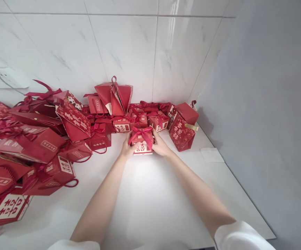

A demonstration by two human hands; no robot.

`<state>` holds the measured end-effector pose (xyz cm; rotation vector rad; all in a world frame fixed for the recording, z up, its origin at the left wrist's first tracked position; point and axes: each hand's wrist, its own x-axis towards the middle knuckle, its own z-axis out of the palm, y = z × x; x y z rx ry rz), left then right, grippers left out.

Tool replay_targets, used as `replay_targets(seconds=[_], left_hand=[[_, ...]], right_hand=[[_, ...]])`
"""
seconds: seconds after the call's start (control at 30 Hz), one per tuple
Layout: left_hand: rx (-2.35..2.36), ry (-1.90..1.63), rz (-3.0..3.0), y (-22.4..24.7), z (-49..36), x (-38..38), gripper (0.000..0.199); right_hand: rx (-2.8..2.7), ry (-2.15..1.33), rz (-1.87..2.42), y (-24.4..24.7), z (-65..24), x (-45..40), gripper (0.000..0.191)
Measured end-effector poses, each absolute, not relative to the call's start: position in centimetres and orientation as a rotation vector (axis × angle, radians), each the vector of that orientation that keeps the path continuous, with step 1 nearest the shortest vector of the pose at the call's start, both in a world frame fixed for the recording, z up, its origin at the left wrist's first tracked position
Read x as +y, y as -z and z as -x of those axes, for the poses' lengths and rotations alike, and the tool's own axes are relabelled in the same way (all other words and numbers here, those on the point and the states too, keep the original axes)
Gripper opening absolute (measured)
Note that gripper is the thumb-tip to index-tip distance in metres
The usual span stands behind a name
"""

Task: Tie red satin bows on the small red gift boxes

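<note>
A small red gift box [143, 146] with a ribbon bow on top and a white panel with a red character faces me at the middle of the white table. My left hand [129, 146] grips its left side, and my right hand [160, 143] grips its right side. The far fingers of both hands are partly hidden by the box. Just behind it stand similar bowed boxes, among them one box [121, 127] to the left and another [160, 121] to the right.
A heap of red boxes [38, 142] with cord handles covers the left side. A taller red box [183, 130] stands at the right, near a white paper slip [212, 155]. Behind the row, an upright folded box [114, 99] leans by the tiled wall [124, 48]. A grey wall [265, 104] bounds the right.
</note>
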<state>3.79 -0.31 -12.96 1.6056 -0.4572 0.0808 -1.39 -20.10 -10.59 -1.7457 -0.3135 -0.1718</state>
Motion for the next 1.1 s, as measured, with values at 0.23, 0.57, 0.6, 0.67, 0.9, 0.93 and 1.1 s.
replay_targets(seconds=[0.23,0.57,0.6,0.67,0.9,0.93,1.1], left_hand=[[-0.510,0.316,-1.515,12.0,-1.4,1.4,0.098],[-0.589,0.313,-1.512,12.8,-1.9,1.9,0.108],[-0.592,0.285,-1.530,13.1,-1.9,1.6,0.107],[-0.581,0.225,-1.561,13.6,-1.7,1.1,0.103],[-0.441,0.024,-1.817,14.0,-0.7,-0.5,0.065],[-0.419,0.021,-1.801,14.0,-0.6,-0.7,0.068],[-0.252,0.003,-1.721,14.4,-0.8,-1.2,0.074]], right_hand=[[-0.228,0.284,1.788,14.6,3.3,-19.6,0.087],[-0.271,0.188,1.564,13.9,3.9,-20.3,0.074],[-0.254,0.212,1.549,14.1,3.9,-20.4,0.071],[-0.216,0.244,1.533,14.3,3.9,-20.5,0.064],[-0.174,0.228,1.516,14.1,3.7,-19.8,0.061],[-0.164,0.236,1.530,14.2,3.7,-19.8,0.061],[-0.105,0.268,1.576,14.4,3.6,-19.7,0.063]])
